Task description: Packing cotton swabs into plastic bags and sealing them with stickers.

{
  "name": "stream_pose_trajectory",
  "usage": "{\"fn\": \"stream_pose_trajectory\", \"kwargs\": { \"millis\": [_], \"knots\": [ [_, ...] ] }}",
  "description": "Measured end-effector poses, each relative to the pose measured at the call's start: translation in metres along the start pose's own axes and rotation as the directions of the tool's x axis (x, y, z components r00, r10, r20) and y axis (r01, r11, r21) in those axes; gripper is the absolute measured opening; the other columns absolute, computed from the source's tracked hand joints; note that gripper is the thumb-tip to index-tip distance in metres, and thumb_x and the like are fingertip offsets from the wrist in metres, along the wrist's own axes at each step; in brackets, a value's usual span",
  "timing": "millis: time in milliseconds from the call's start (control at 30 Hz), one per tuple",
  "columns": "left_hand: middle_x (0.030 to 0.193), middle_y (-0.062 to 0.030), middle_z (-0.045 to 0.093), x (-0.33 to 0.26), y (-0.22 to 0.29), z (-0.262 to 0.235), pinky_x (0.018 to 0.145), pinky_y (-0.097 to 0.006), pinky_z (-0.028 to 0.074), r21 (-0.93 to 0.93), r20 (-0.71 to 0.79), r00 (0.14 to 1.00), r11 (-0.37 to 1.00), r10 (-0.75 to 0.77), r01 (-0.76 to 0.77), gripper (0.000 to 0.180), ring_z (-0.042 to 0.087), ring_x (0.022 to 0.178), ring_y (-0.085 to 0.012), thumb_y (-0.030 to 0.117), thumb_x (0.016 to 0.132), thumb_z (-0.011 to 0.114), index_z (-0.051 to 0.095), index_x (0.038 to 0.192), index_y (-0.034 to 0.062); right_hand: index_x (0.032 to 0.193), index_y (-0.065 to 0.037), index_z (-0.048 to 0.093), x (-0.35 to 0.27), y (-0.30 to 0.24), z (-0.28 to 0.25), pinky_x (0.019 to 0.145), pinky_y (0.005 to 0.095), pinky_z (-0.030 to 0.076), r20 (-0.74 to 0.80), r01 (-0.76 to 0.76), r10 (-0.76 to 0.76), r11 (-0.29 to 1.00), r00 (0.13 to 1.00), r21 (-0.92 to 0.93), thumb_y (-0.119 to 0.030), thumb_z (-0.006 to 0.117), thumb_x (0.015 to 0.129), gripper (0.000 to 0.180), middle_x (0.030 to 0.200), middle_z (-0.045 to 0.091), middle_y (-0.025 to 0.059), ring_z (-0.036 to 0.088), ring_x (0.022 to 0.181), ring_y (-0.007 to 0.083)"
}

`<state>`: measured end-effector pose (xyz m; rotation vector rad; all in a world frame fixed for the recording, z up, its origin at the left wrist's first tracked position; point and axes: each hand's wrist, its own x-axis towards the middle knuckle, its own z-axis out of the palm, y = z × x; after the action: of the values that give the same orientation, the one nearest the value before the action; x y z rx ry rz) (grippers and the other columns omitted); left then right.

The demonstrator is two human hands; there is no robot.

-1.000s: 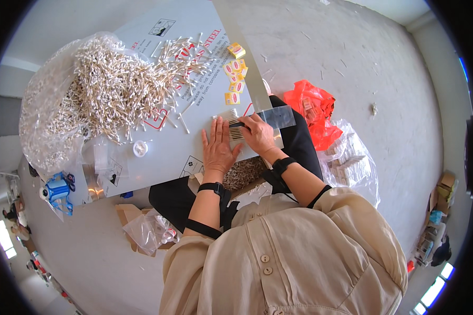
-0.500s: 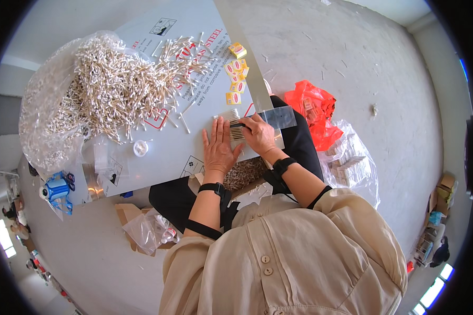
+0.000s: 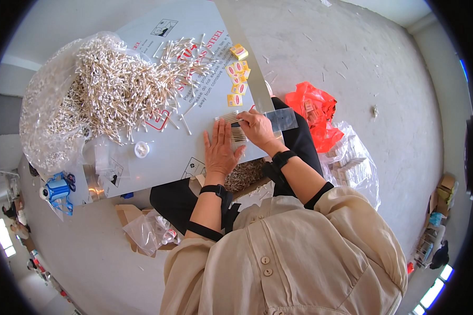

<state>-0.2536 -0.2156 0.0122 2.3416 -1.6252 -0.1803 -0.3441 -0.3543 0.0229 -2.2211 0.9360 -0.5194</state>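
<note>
Cotton swabs (image 3: 239,135) lie side by side in a row on the film-covered metal table, between my two hands. My left hand (image 3: 220,152) rests flat along their left side, fingers stretched out. Over their right side, my right hand (image 3: 257,130) is closed with bent fingers. A bit of something dark shows by its fingertips, mostly hidden, and I cannot tell what it is. A few more swabs (image 3: 226,116) lie just beyond the fingertips. A flat clear plastic piece (image 3: 282,119) sticks out past the table edge beside my right hand.
A large heap of loose swabs (image 3: 126,84) spills from a clear bag (image 3: 42,110) at the left. Several small yellow-and-white packets (image 3: 235,100) lie beyond my hands. A small round tub (image 3: 141,149) and a blue strapped container (image 3: 58,189) are nearer left. Red bag (image 3: 315,115) on the floor, right.
My right hand has moved slightly up and away from me across the swab row, and the dark thing by its fingers shows less. The left hand stays nearly in place.
</note>
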Motion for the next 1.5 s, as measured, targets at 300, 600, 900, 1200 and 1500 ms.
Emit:
{"fn": "stream_pose_trajectory", "kwargs": {
  "millis": [300, 600, 900, 1200, 1500],
  "knots": [
    [0.156, -0.0132, 0.023, -0.002, 0.000, 0.000, 0.115, -0.055, 0.009, -0.013, -0.005, 1.000, 1.000, 0.002, -0.002, 0.081, 0.017, 0.145, -0.0278, 0.047, 0.086, 0.058, 0.026, 0.147, 0.0042, 0.083, -0.012, 0.070, -0.002, 0.002, 0.002, 0.069, 0.0408, 0.052, 0.047, 0.056, -0.056, 0.998, 0.997, -0.005, -0.016, 0.060, 0.082, 0.011, 0.081, 0.062, 0.0102, 0.064, 0.078, 0.0317],
    [0.155, -0.0145, 0.024, -0.017, 0.015, 0.003, 0.116, -0.050, 0.012, 0.028, -0.007, 1.000, 0.999, -0.015, 0.015, 0.075, 0.018, 0.145, -0.0290, 0.040, 0.089, 0.056, 0.028, 0.147, 0.0022, 0.080, -0.010, 0.068, -0.011, 0.012, 0.000, 0.069, 0.0408, 0.051, 0.011, 0.131, -0.132, 0.989, 0.991, 0.074, -0.013, 0.061, 0.079, 0.008, 0.081, 0.061, 0.0099, 0.063, 0.079, 0.0319],
    [0.155, -0.0164, 0.021, -0.015, 0.027, 0.009, 0.116, -0.050, 0.011, 0.042, 0.012, 0.998, 0.997, -0.067, 0.067, 0.076, 0.017, 0.145, -0.0306, 0.041, 0.091, 0.054, 0.022, 0.149, 0.0016, 0.079, -0.007, 0.068, 0.018, 0.012, 0.004, 0.067, 0.0403, 0.051, -0.001, 0.010, -0.010, 0.998, 1.000, 0.061, -0.013, 0.063, 0.078, 0.008, 0.081, 0.062, 0.0133, 0.062, 0.077, 0.0342],
    [0.154, -0.0182, 0.022, -0.008, 0.037, 0.015, 0.116, -0.052, 0.011, 0.014, -0.031, 0.992, 0.992, -0.125, 0.126, 0.072, 0.017, 0.144, -0.0328, 0.037, 0.093, 0.051, 0.023, 0.147, -0.0006, 0.112, 0.002, 0.060, -0.033, 0.007, 0.007, 0.088, 0.0318, 0.045, -0.166, -0.066, 0.250, 0.714, 0.954, 0.697, -0.012, 0.053, 0.095, 0.023, 0.107, 0.060, 0.0127, 0.058, 0.099, 0.0225],
    [0.151, -0.0190, 0.026, 0.001, 0.044, 0.019, 0.116, -0.052, 0.013, -0.006, -0.060, 0.984, 0.986, -0.167, 0.167, 0.067, 0.018, 0.143, -0.0344, 0.032, 0.092, 0.054, 0.028, 0.144, -0.0021, 0.118, 0.002, 0.056, -0.040, 0.013, 0.008, 0.101, 0.0310, 0.039, -0.157, -0.081, 0.327, 0.610, 0.932, 0.789, -0.012, 0.049, 0.098, 0.026, 0.125, 0.056, 0.0142, 0.052, 0.117, 0.0244]
  ]
}}
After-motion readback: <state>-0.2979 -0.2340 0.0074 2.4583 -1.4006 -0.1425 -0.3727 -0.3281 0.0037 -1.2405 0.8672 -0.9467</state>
